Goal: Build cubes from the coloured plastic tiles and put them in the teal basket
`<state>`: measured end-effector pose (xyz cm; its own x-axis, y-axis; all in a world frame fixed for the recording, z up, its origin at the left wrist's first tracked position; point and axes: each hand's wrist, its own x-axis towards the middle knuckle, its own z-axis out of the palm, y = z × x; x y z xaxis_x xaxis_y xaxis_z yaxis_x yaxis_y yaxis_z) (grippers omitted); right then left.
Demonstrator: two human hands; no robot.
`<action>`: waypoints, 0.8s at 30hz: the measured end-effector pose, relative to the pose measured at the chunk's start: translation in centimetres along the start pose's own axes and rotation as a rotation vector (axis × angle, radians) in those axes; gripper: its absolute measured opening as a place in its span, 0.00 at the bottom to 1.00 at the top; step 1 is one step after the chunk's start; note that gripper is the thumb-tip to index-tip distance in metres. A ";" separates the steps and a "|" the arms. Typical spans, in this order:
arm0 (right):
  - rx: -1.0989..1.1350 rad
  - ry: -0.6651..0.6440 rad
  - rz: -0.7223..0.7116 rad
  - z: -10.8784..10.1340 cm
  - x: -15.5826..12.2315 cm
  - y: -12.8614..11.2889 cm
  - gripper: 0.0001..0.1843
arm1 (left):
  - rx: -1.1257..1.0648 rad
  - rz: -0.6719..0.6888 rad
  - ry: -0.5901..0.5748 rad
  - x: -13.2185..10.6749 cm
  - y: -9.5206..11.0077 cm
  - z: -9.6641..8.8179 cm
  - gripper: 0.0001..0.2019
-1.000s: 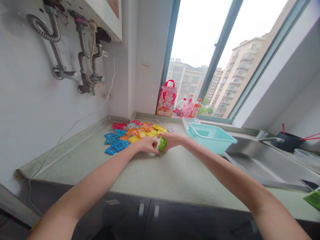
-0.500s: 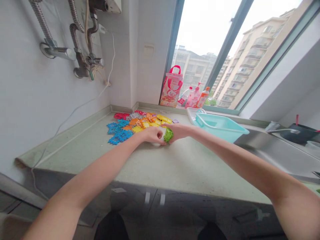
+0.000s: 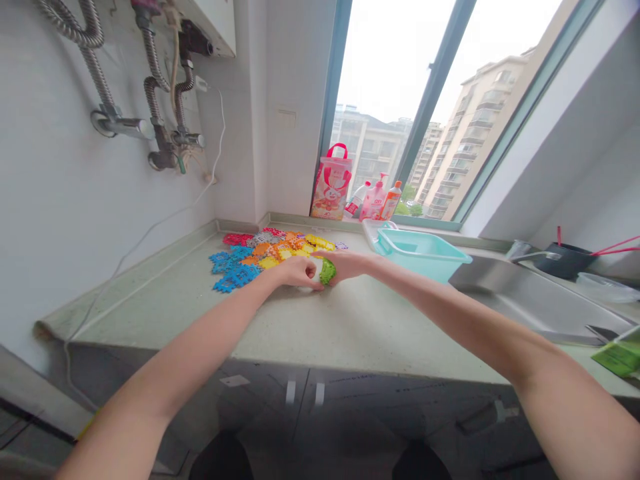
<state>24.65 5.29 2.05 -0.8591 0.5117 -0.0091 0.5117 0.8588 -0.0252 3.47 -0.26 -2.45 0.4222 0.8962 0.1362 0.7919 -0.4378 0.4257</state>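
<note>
There it is, the small bright-green openwork plastic piece (image 3: 328, 271), upright between your hands over the near side of the pile; whether it touches the counter, I can't tell. Your right hand (image 3: 346, 265) has it, fingers wrapped round the right and far sides. Your left hand (image 3: 299, 272) is curled into a ring, fingertips close against the piece's left side; whether they're pinching it, I can't tell. A pale patch shows between, too small to name.

Just beyond and left, the flat, notched plastic pieces spread out: blue pieces (image 3: 235, 277) nearest the left, red pieces (image 3: 238, 240) behind them, grey pieces (image 3: 259, 239) next, orange pieces (image 3: 263, 252) in the middle and yellow pieces (image 3: 320, 242) to the right. All of it lies on the pale green countertop (image 3: 340, 327).

Out right, a turquoise rectangular plastic basin (image 3: 425, 261) stands beside the stainless-steel sink (image 3: 500, 293). At the far edge, by the window, you've got a pink printed bag with a red handle (image 3: 333, 190), then a pink pump bottle (image 3: 374, 200) and an orange-capped bottle (image 3: 391, 202).
</note>
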 end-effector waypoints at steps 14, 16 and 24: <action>-0.138 0.044 0.030 -4.2 -1.2 0.1 0.53 | -0.060 -0.032 0.123 -0.2 -1.2 1.1 0.26; -0.149 0.111 0.093 -7.0 -2.2 1.5 0.53 | -0.066 -0.026 0.120 -0.1 -1.3 1.1 0.26; -0.111 0.326 0.486 -14.6 -8.0 12.1 0.44 | -0.060 -0.027 0.121 -0.1 -1.1 1.0 0.25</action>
<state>37.78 11.96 16.41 -0.4897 0.8132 0.3146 0.8583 0.5130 0.0100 2.97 0.03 -3.78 0.3415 0.9114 0.2296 0.7732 -0.4113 0.4827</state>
